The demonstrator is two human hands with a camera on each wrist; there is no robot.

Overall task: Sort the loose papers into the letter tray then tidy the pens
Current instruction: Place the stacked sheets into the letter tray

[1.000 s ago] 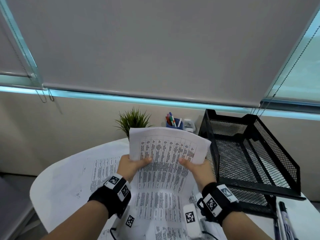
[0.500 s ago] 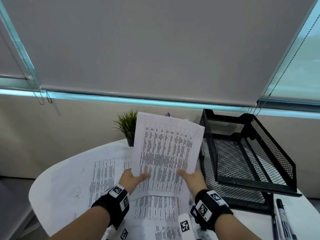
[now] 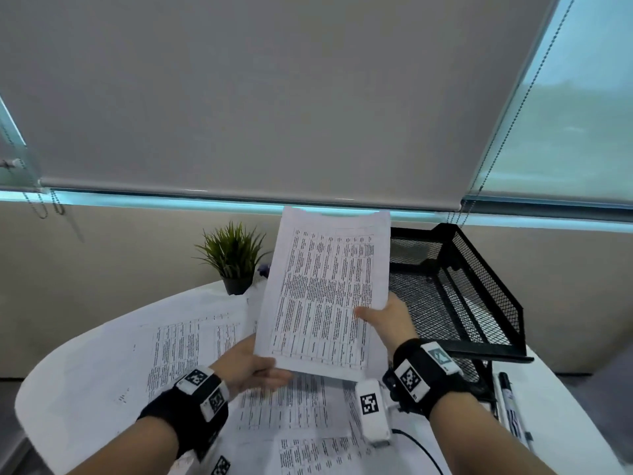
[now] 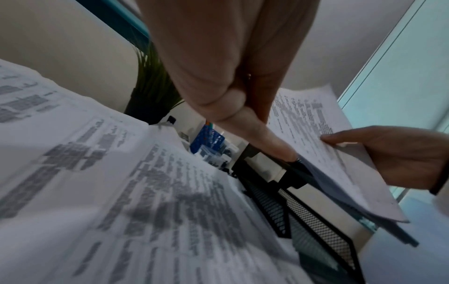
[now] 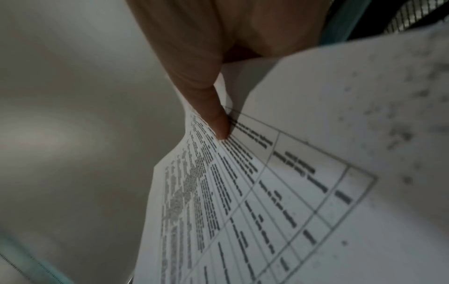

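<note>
My right hand (image 3: 383,318) pinches a thin sheaf of printed papers (image 3: 325,293) by its right edge, thumb on the front, and holds it upright above the table just left of the black mesh letter tray (image 3: 479,286). In the right wrist view the thumb (image 5: 213,111) presses on the printed sheaf (image 5: 267,192). My left hand (image 3: 257,370) lies below the sheaf's lower left corner with straight fingers, thumb clear of the sheet. More loose papers (image 3: 178,344) cover the table. A black marker (image 3: 510,402) lies right of the tray.
A small potted plant (image 3: 233,255) stands at the back of the white round table (image 3: 68,389). A blue pen cup (image 4: 206,138) sits behind the papers, hidden in the head view. A wall and window blind close off the far side.
The sheaf has risen higher and swung right toward the tray. My left hand has let go of its left edge and dropped to the lower corner; the right hand keeps its hold.
</note>
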